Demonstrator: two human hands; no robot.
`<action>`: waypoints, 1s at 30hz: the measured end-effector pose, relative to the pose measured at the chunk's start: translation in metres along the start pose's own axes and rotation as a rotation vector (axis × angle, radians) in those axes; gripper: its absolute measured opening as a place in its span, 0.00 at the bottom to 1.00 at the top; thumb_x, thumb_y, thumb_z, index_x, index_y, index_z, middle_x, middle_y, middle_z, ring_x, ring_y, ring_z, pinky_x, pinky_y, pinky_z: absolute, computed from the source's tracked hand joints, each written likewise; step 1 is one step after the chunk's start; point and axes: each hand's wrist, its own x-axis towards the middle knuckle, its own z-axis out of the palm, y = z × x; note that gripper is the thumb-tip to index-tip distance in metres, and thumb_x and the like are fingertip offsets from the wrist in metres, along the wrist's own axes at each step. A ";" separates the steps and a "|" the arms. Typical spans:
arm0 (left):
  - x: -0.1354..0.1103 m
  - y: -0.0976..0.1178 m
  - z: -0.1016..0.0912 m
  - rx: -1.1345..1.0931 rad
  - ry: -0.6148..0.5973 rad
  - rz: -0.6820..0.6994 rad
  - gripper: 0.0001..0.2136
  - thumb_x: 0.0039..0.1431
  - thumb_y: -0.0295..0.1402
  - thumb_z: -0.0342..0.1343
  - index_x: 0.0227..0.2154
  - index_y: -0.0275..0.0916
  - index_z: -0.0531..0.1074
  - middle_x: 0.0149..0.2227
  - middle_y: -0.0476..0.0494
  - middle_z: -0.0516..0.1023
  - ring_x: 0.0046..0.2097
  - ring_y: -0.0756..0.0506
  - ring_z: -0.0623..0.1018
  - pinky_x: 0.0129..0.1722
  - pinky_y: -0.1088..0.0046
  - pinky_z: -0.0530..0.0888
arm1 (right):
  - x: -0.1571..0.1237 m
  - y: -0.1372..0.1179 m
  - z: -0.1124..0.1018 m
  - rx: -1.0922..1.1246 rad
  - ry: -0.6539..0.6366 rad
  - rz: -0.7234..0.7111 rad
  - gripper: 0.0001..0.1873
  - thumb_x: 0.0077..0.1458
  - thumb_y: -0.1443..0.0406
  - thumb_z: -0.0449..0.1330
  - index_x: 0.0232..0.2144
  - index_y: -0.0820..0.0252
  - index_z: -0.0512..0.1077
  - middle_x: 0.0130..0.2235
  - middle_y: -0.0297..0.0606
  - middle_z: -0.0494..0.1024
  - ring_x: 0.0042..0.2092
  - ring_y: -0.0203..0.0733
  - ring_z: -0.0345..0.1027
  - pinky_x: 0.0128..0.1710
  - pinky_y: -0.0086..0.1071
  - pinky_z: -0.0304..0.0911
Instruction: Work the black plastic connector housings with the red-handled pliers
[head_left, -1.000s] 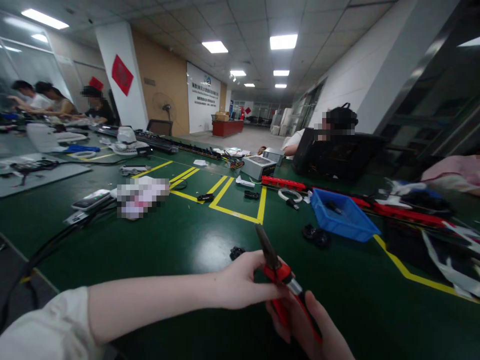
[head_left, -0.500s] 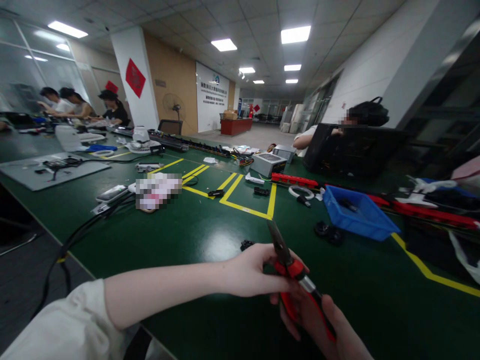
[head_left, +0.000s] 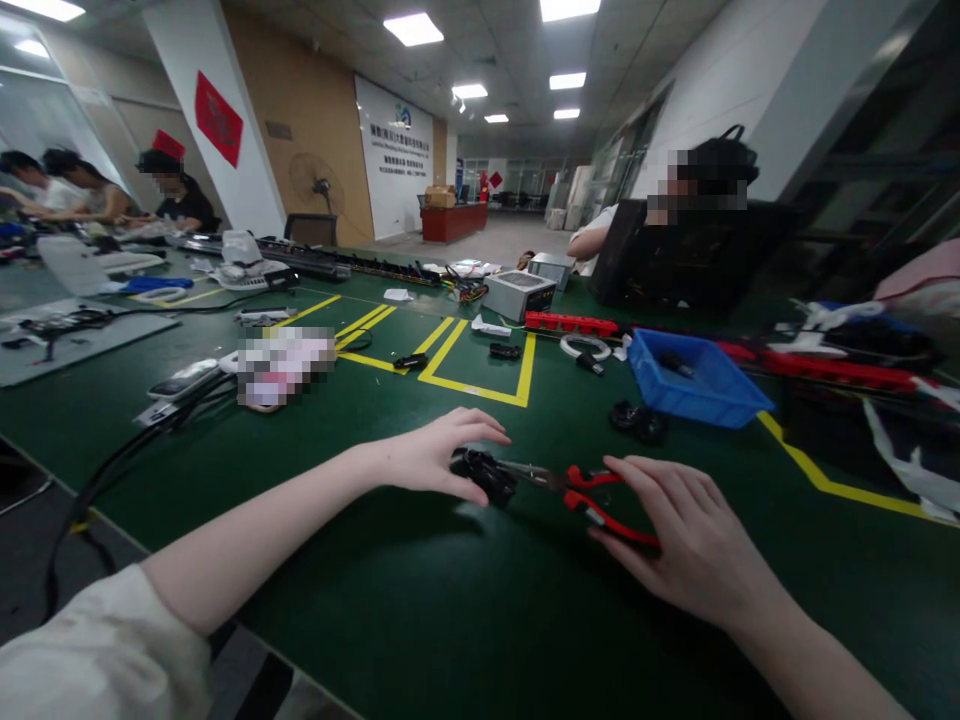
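In the head view, my right hand [head_left: 679, 530] grips a pair of red-handled pliers [head_left: 544, 477], its thumb and fingers on the spread handles. The metal jaws point left and reach a black bundled cable [head_left: 487, 474] lying on the green table [head_left: 420, 610]. Around the far side of that bundle curves my left hand [head_left: 442, 455], fingers and thumb spread apart. Whether its fingers touch the bundle I cannot tell. The jaw tips are partly lost against the black cable.
A blue tray [head_left: 697, 385] with a black item stands at the right, another black cable coil [head_left: 637, 421] beside it. Yellow tape [head_left: 480, 388] marks the table. A phone [head_left: 281, 370] and black cords lie left; a power supply box [head_left: 519, 294] stands farther back. Other people sit beyond.
My left hand has let go of the pliers and moved to the black bundled cable. My right hand has turned the pliers to point left, with the handles now spread. The view has shifted.
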 end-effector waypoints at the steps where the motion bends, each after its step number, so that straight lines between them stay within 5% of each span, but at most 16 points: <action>1: 0.000 -0.005 0.000 0.010 -0.031 -0.002 0.30 0.51 0.41 0.68 0.57 0.44 0.67 0.60 0.39 0.65 0.62 0.37 0.65 0.62 0.55 0.63 | -0.001 0.003 0.003 -0.009 -0.005 -0.002 0.32 0.54 0.57 0.63 0.57 0.65 0.63 0.47 0.51 0.75 0.48 0.53 0.70 0.47 0.44 0.65; 14: 0.008 -0.028 0.029 0.003 0.046 0.117 0.09 0.59 0.33 0.62 0.42 0.38 0.77 0.47 0.41 0.76 0.50 0.45 0.75 0.53 0.65 0.72 | -0.005 0.008 0.017 -0.004 0.019 0.136 0.27 0.53 0.54 0.63 0.51 0.62 0.67 0.45 0.49 0.75 0.44 0.53 0.70 0.44 0.46 0.65; 25: 0.011 -0.031 0.031 -0.002 0.184 0.086 0.10 0.57 0.31 0.63 0.41 0.35 0.77 0.46 0.39 0.76 0.48 0.45 0.77 0.51 0.62 0.75 | -0.006 0.007 0.017 -0.059 0.027 0.132 0.26 0.54 0.52 0.62 0.49 0.61 0.68 0.43 0.49 0.77 0.43 0.54 0.71 0.43 0.47 0.63; 30: 0.009 -0.027 0.031 0.073 0.114 0.092 0.15 0.59 0.19 0.51 0.43 0.39 0.77 0.56 0.40 0.71 0.58 0.43 0.72 0.58 0.58 0.70 | -0.006 0.008 0.016 -0.089 0.043 0.145 0.25 0.54 0.52 0.62 0.49 0.59 0.68 0.43 0.47 0.77 0.42 0.53 0.72 0.44 0.46 0.62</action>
